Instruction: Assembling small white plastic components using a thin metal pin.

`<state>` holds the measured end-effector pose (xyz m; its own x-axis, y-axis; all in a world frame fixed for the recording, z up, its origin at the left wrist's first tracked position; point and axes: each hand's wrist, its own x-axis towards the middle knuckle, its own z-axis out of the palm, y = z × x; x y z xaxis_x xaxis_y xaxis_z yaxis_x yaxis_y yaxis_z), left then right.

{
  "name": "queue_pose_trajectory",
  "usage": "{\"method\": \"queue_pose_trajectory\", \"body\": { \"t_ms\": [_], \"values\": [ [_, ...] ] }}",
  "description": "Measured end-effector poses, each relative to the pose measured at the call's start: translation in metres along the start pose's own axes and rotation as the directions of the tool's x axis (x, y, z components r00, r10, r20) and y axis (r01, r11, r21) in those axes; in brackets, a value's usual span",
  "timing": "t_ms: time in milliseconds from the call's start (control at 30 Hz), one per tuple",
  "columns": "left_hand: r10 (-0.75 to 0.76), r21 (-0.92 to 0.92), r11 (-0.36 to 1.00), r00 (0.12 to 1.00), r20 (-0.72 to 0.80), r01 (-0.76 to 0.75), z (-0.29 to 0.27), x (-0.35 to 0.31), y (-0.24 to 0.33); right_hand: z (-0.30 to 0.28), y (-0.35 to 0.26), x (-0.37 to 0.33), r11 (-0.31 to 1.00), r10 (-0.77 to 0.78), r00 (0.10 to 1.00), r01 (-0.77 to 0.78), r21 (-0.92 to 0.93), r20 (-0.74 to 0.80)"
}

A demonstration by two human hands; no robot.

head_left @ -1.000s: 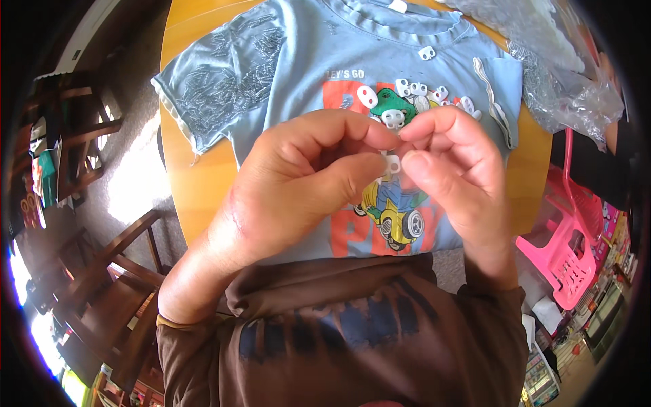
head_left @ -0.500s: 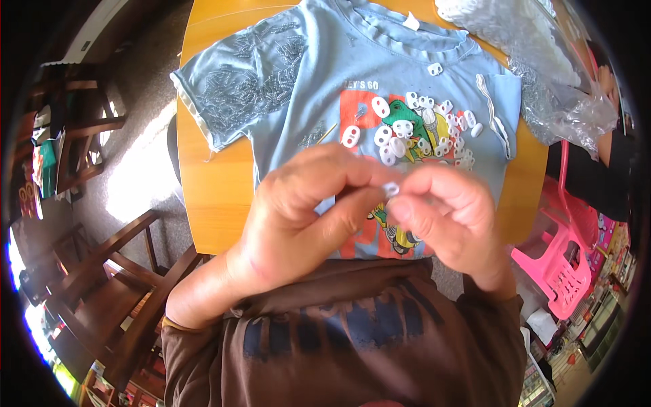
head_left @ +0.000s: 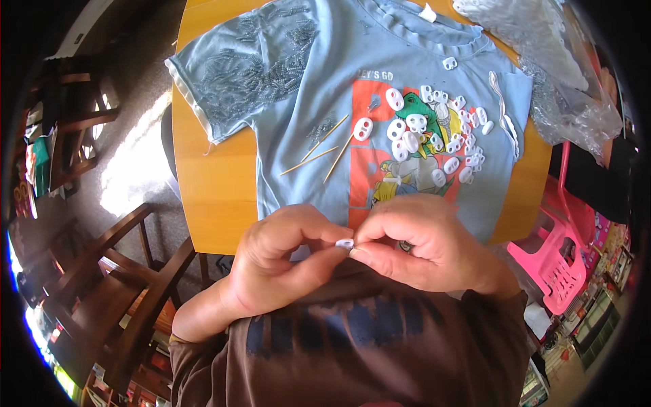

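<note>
Low over the shirt's hem, close to my body, a small white plastic cord lock (head_left: pixel 344 243) sits between my fingertips. My left hand (head_left: pixel 281 254) pinches it between thumb and index finger. From the other side, the closed thumb and index finger of my right hand (head_left: pixel 424 244) meet the cord lock's right end. Whether those right fingertips also hold something tiny is too small to tell. Beyond my hands, a light blue T-shirt (head_left: pixel 305 129) lies spread with several white two-hole cord lock pieces (head_left: pixel 416 123) on its printed front.
Small grey coil springs (head_left: pixel 261 71) cover the shirt's left sleeve. Several thin wooden sticks (head_left: pixel 308 161) lie left of the print. Under the shirt is a yellow wooden table (head_left: pixel 213 197). A clear plastic bag (head_left: pixel 569 102) rests at the far right, above a pink plastic chair (head_left: pixel 559 271). Dark wooden chairs (head_left: pixel 129 271) stand left.
Both hands have come down and left toward my body, still together at the white cord lock. The wooden sticks and more white pieces on the shirt have come into sight.
</note>
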<state>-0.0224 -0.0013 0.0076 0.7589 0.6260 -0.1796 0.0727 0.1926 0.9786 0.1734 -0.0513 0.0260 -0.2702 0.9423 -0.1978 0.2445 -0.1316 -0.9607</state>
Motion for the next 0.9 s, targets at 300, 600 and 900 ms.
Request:
{"method": "queue_pose_trajectory", "body": {
  "t_ms": [300, 600, 900],
  "values": [
    [-0.204, -0.456, 0.870, 0.979, 0.009, 0.186, -0.002, -0.003, -0.007, -0.023, 0.021, 0.007, 0.856, -0.192, 0.918, -0.016, -0.516, -0.346],
    [-0.231, -0.484, 0.857, 0.972, -0.051, 0.178, 0.000, -0.001, -0.006, -0.021, 0.024, 0.010, 0.605, -0.273, 0.931, -0.029, -0.796, -0.242],
    [-0.259, -0.546, 0.827, 0.952, -0.161, 0.133, 0.002, 0.012, 0.000, -0.007, 0.011, 0.003, 0.978, 0.062, 0.904, 0.030, 0.208, -0.423]
  ]
}}
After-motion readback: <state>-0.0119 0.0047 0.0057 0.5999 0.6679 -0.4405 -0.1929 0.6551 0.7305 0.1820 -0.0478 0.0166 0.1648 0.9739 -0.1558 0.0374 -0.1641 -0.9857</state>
